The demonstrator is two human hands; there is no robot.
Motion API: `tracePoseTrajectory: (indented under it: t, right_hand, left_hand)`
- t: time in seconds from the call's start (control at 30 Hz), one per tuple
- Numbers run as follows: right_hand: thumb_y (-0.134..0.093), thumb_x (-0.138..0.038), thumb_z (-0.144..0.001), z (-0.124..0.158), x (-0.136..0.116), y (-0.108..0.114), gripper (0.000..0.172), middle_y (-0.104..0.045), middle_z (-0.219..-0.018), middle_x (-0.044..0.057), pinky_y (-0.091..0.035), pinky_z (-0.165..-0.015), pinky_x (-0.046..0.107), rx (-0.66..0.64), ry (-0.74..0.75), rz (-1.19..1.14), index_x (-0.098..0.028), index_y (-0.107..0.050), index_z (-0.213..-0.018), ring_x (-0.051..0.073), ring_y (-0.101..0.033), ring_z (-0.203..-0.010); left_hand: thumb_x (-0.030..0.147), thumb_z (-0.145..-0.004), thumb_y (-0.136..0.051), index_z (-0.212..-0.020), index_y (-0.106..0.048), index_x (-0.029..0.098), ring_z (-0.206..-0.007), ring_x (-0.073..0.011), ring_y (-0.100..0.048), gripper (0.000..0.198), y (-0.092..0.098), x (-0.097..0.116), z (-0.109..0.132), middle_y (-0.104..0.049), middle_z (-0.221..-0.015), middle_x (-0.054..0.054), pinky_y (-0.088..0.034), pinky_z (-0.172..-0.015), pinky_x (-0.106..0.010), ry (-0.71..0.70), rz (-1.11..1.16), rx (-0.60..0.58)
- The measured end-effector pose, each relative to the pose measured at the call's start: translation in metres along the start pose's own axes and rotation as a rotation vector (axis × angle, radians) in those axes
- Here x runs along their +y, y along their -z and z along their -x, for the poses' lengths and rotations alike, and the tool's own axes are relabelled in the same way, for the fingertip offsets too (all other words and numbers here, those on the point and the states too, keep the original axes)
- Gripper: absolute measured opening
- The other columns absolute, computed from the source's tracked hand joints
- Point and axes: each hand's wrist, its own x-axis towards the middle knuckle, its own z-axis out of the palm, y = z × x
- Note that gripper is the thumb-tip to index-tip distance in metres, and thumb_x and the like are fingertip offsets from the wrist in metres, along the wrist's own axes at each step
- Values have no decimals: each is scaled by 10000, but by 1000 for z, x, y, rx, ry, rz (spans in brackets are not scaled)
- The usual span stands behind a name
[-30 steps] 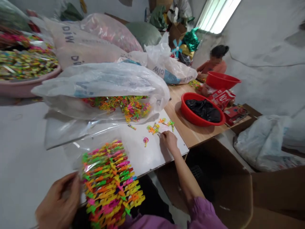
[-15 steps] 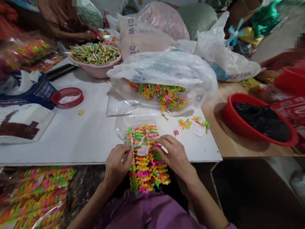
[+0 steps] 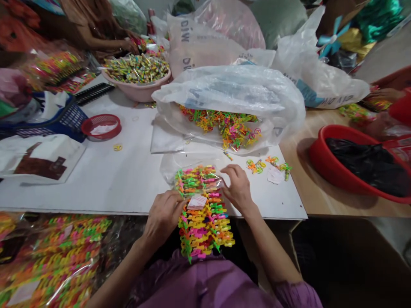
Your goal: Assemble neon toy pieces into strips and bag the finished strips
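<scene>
Over white table's edge (image 3: 122, 205), observing toy bundle (image 3: 205, 224) lengthwise toward shirt (image 3: 208, 282), far end inside clear bag (image 3: 169, 164); finding left hand (image 3: 163, 211) apparently pinching bag at bundle's left edge, right hand (image 3: 238, 188) curling nearer bagged end, hold unclear.

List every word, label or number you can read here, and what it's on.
"DIW" (apparently), sideways: pale sack at the back; lettering below partly hidden.
Creased right-hand sack: large letters, not surely readable.
White slip on the colourful bundle: too small to read.
White-and-brown package: too small.
Red packaging, far right: blurred.
</scene>
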Motion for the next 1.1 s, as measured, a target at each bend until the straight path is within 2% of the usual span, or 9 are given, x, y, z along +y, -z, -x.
tracePoseTrajectory:
  t: [0.17,0.33,0.67,0.77,0.83,0.9,0.97,1.03,1.1]
  right_hand:
    - [-478,-212,-834,59,6,9,58,-553,-758,21,-421,-665,280,-28,-205,-340,-188,-531,-828,149,-519,-714]
    - [-517,-250,-836,84,-10,18,64,-567,-741,2,-418,-650,261,-195,-326,-533,-205,-551,-807,138,-521,-706]
    - [-517,-253,-843,147,-40,52,57,-557,-712,-3,-433,-604,228,-437,-318,-511,-204,-547,-843,120,-535,-650]
    - [-514,-267,-848,153,-43,53,81,-564,-694,-8,-443,-575,223,-388,-350,-454,-201,-547,-882,117,-543,-620]
    - [-516,-261,-845,128,-40,56,95,-574,-696,-8,-450,-568,224,-296,-298,-405,-201,-553,-909,116,-551,-615]
    - [-521,-237,-838,77,-39,71,86,-587,-718,-2,-456,-582,233,-192,-179,-353,-203,-560,-907,116,-558,-629]
    - [-559,-216,-816,10,-47,100,92,-557,-673,-24,-443,-575,234,-58,-3,-330,-205,-560,-907,101,-537,-594]
    - [-586,-209,-806,-55,-64,137,120,-509,-638,-46,-415,-550,226,145,152,-317,-211,-564,-924,79,-502,-554]
    - [-573,-160,-813,-104,-83,166,158,-476,-654,-49,-392,-545,222,299,224,-323,-197,-568,-966,57,-478,-549]
  left_hand:
    - [258,-870,-481,-807,-544,184,-845,-148,-544,115,8,-11,13,-592,-846,-34,-432,-760,-279,92,309,-225]
    - [265,-858,-500,-754,-546,175,-786,-134,-531,146,21,-13,36,-583,-802,-38,-441,-713,-259,166,597,-457]
    - [350,-865,-480,-692,-533,162,-722,-114,-495,261,32,11,94,-543,-765,-22,-390,-646,-217,235,678,-740]
    - [344,-856,-485,-691,-513,159,-666,-98,-475,249,30,14,94,-531,-732,-7,-381,-598,-203,262,699,-750]
    - [319,-849,-490,-685,-505,159,-650,-93,-474,230,39,15,72,-527,-718,-1,-394,-590,-201,247,707,-671]
    - [293,-841,-489,-644,-490,157,-652,-92,-493,240,60,18,30,-528,-699,3,-417,-604,-209,174,707,-493]
    - [265,-834,-496,-653,-510,150,-663,-87,-526,215,95,28,-23,-538,-696,21,-435,-627,-220,122,651,-269]
    - [255,-801,-524,-691,-536,117,-713,-83,-577,177,138,44,-74,-526,-690,54,-430,-666,-235,5,576,41]
    - [235,-829,-416,-861,-579,60,-871,-143,-613,241,174,60,-116,-563,-825,53,-408,-676,-271,19,422,302]
